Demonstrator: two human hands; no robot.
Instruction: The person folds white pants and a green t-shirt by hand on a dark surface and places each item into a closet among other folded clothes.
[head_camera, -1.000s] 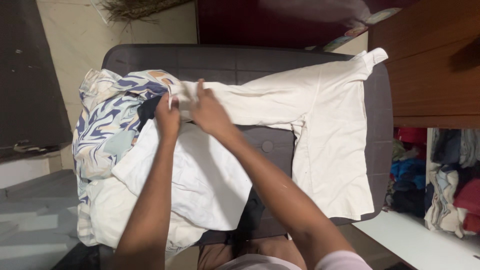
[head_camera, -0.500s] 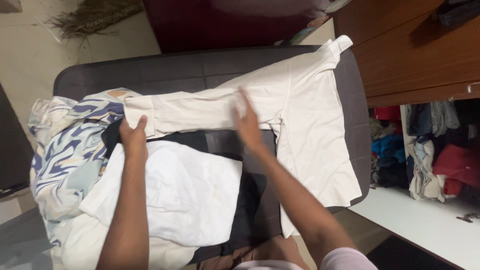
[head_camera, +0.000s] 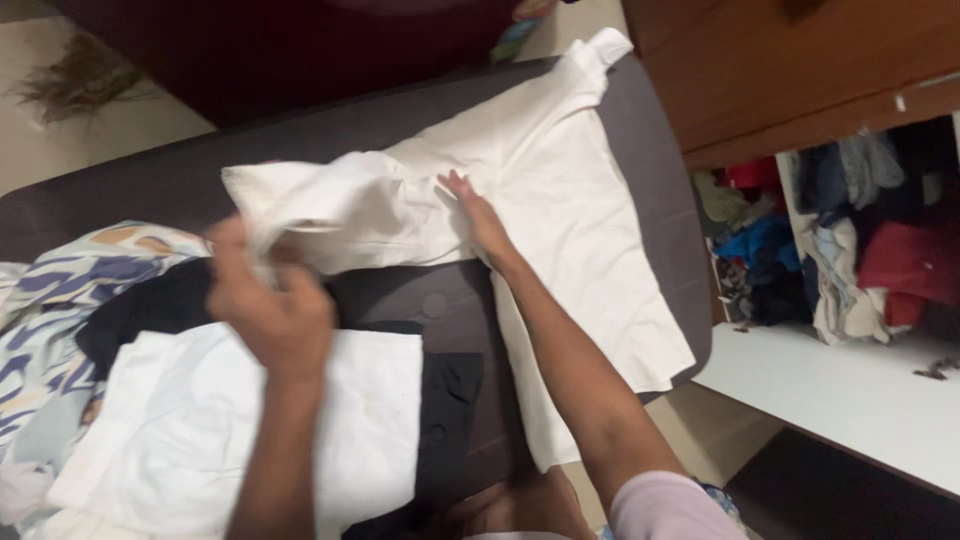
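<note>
White shirt spread on grey counter. Left hand fingers clenched on its sleeve, lifted. Right hand flat, fingers released, pressing shirt near armpit.

No packages, labels, signs or screens are showing anywhere in this view; only cloth, furniture and floor are filling it.

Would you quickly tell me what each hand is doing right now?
Left hand: closed, gripping the white shirt sleeve.
Right hand: open, flat on the shirt.
</note>
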